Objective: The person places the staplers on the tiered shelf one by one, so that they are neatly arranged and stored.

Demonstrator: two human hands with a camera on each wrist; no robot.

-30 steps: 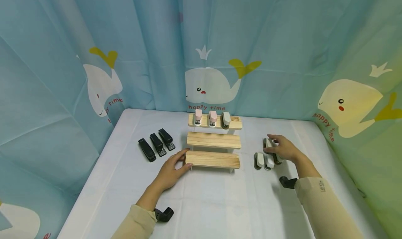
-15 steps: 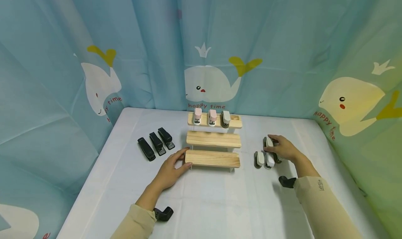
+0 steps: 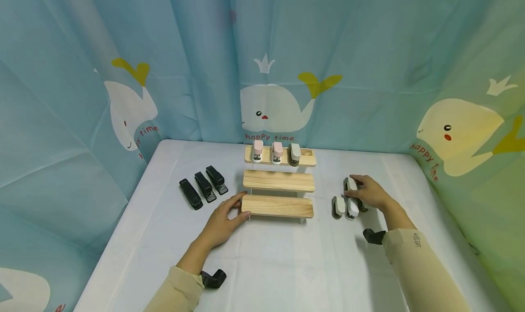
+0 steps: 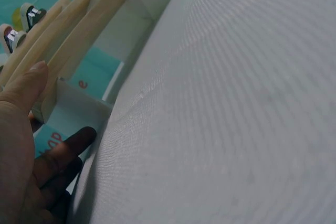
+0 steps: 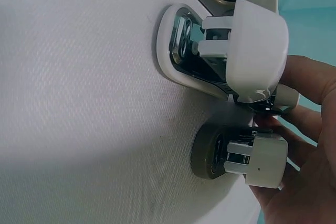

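Note:
A three-tier wooden display stand (image 3: 278, 206) stands mid-table. My left hand (image 3: 220, 223) holds the left end of its lowest board, thumb at the front corner and a finger at the back one. On the top tier sit two pink staplers (image 3: 257, 150) and a grey one (image 3: 294, 154). To the right, my right hand (image 3: 370, 193) reaches over a cluster of small staplers and grips a pale one (image 3: 351, 184) in the back row. A white stapler (image 5: 257, 51) and a pale one with a dark base (image 5: 266, 161) partly hide those fingers in the right wrist view.
Three black staplers (image 3: 191, 194) lie left of the stand. A cream stapler (image 3: 338, 206) is at the left of the right-hand cluster. Blue curtains (image 3: 213, 52) with whale prints surround the white table (image 3: 262, 266). Black wrist devices (image 3: 214, 279) sit at both sleeves.
The head view has shifted very slightly. Both hands keep their places, and the staplers and stand look unmoved.

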